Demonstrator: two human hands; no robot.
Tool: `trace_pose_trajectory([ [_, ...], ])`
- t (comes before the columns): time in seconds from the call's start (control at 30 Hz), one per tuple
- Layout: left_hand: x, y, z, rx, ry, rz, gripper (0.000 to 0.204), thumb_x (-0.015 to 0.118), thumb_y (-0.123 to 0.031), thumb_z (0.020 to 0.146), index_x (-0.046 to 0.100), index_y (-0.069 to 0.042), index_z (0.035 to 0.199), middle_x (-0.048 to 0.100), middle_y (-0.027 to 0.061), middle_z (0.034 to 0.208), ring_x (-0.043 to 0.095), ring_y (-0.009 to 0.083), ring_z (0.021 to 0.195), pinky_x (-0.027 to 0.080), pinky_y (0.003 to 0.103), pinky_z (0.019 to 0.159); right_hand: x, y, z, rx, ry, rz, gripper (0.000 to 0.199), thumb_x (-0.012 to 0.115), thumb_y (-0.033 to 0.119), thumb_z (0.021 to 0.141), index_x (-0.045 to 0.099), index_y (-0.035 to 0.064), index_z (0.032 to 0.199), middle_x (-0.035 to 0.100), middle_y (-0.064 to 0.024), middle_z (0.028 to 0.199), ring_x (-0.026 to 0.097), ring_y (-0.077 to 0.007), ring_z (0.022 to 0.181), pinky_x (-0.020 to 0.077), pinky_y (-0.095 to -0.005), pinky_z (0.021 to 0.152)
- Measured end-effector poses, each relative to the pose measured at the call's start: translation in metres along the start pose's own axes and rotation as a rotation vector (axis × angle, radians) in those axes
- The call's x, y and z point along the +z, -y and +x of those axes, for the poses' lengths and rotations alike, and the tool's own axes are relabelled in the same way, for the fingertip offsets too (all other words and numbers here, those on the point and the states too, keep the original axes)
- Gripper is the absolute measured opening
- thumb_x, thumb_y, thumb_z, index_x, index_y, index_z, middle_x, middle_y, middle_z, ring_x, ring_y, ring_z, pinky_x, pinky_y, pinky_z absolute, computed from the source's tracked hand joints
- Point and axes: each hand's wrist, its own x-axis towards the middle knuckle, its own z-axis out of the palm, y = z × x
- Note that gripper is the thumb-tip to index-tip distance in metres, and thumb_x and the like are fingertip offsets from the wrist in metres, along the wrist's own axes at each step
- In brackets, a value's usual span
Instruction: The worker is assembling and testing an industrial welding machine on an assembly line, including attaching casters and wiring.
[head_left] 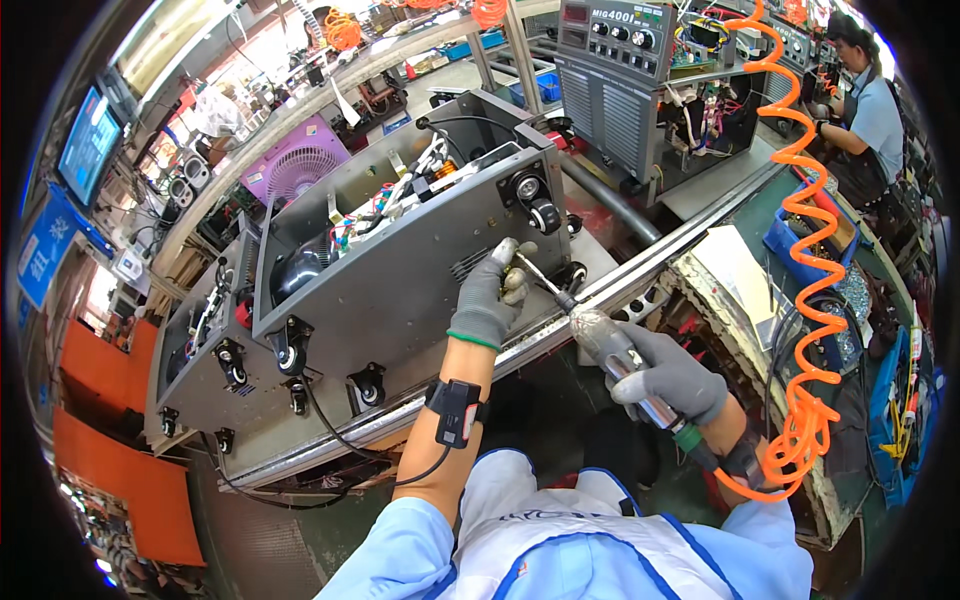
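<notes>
Grey knit gloves on both hands. Our left hand is pressing against the bottom panel of the grey metal housing, fingers pinched narrow around the tip of the screwdriver bit. Our right hand is wrapping fully around the pneumatic screwdriver, angled up-left toward the panel's right edge. The housing is lying on its side on the conveyor rail, caster wheels facing us. An orange coiled air hose is hanging at our right, crowding that side; open room lies below the rail. A second open housing is standing behind. A blue sign is hanging far left under a screen.
</notes>
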Motion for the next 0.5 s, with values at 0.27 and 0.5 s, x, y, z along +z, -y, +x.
trace_pose_trajectory([
  [0.27,0.002,-0.004,-0.001,0.165,0.033,0.342,0.013,0.051,-0.015,0.09,0.054,-0.004,0.096,0.064,0.0155,0.089,0.044,0.0065,0.049,0.028,0.018,0.034,0.001,-0.013,0.011,-0.203,-0.075,-0.324,0.077,0.07,0.02,0.06,0.039,-0.0019,0.127,0.053,-0.0088,0.105,0.052,-0.0155,0.091,0.0426,-0.0285,0.081],
  [0.5,0.002,0.0,0.013,0.031,-0.126,0.011,0.015,0.049,-0.016,0.089,0.053,-0.002,0.095,0.059,0.0105,0.077,0.048,0.0125,0.051,0.03,0.02,0.034,0.001,-0.001,0.023,-0.188,-0.108,-0.069,0.075,0.069,0.017,0.061,0.039,-0.0018,0.127,0.053,-0.0089,0.098,0.053,-0.0149,0.084,0.0444,-0.0275,0.075],
])
